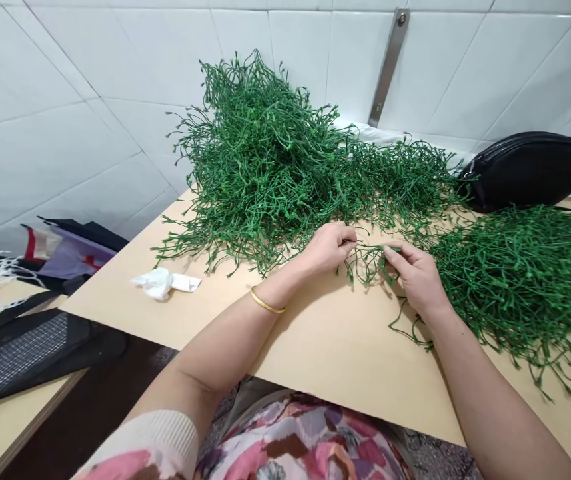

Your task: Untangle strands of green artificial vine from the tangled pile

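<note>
Thin green stems with small bud tips, like flowering chives, lie in a tall tangled heap (265, 153) in front of me. My left hand (329, 248) is closed in a pinch at the near edge of this heap. To its right, my right hand (415, 275) pinches with thumb and forefinger. A thin pale green stem (371, 244) stretches between the two hands, one end in each pinch. A few curled stems (365, 265) hang below it, partly behind my right fingers. Another wide pile of stems (530, 273) lies right of my right hand.
A crumpled white tissue (162, 283) lies at the table's left. A black zipped bag (532, 170) stands at the back right, by the tiled wall (465, 60). Left of the table edge are a black mesh bag (25, 353) and folded cloth items (75, 253).
</note>
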A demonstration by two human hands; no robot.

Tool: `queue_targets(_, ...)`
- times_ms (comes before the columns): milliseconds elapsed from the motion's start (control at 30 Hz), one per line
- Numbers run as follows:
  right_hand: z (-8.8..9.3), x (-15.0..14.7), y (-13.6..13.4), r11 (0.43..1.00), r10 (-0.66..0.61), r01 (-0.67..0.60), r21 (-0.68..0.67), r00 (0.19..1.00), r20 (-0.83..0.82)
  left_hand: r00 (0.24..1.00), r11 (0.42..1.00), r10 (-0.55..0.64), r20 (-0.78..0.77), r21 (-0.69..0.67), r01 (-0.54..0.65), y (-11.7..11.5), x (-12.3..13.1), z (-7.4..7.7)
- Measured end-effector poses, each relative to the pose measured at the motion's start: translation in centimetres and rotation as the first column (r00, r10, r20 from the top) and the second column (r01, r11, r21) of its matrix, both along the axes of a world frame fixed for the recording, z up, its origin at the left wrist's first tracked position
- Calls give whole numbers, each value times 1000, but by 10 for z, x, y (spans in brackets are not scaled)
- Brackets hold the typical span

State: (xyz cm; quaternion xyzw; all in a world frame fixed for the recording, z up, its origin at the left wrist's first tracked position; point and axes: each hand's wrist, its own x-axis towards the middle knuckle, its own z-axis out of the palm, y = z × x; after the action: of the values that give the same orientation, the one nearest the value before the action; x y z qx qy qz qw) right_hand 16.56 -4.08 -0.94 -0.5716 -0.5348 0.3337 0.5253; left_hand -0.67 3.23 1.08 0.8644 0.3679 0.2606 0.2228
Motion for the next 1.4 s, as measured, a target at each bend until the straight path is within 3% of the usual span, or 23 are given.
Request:
queue_targets(133, -3, -1, 2, 996, -73, 72, 59, 997, 21, 994, 994, 46, -95, 101, -36, -1, 1, -4)
queue_targets(267, -1, -6, 1, 994, -83, 86, 70, 996, -42, 996, 940, 88, 17, 330, -89, -10, 3, -2)
queue_targets(367, 1, -8, 2, 984, -136, 151, 99, 980, -146, 993, 889, -5, 115, 455, -48, -24, 8, 4)
queue_targets(467, 1, -7, 4, 974, -161, 197, 112, 949, -271, 991, 874, -108, 82, 482, 56, -37, 13, 7)
queue_targets(567, 2, -5, 6, 961, -198, 255, 110, 906, -374, 991, 908, -122, -54, 398, 133, -41, 16, 3)
queue_targets(633, 4, -4, 7, 951, -224, 290, 103, 881, -417, 986, 944, -76, -145, 308, 118, -38, 17, -1)
queue_targets(700, 6, -4, 6, 958, -210, 275, 86, 870, -447, 984, 980, -10, -179, 196, 46, -32, 16, -5)
queue_targets(800, 8, -4, 3, 990, -110, 138, 27, 879, -464, 993, 993, 104, -54, -44, -107, -24, 15, -8)
queue_targets(900, 8, -5, 0, 999, -5, -13, -38, 905, -426, 935, 900, 256, 244, -413, -138, -20, 17, -7)
queue_targets(967, 8, -7, -2, 993, 42, -80, -82, 921, -388, 808, 778, 355, 469, -628, 23, -18, 19, -5)
queue_targets(1067, 7, -10, -5, 981, 92, -143, -132, 938, -333, 586, 618, 478, 654, -725, 305, -16, 20, -2)
queue_targets(1167, 7, -12, -7, 977, 134, -178, -117, 941, -312, 511, 561, 551, 660, -746, 358, -13, 18, -1)
queue_targets(1233, 8, -11, -7, 977, 142, -187, -105, 933, -331, 504, 595, 569, 650, -748, 294, -11, 17, -1)
queue_targets(1400, 9, -5, -3, 984, 86, -141, -110, 913, -398, 555, 757, 494, 669, -645, 102, -8, 11, 6)
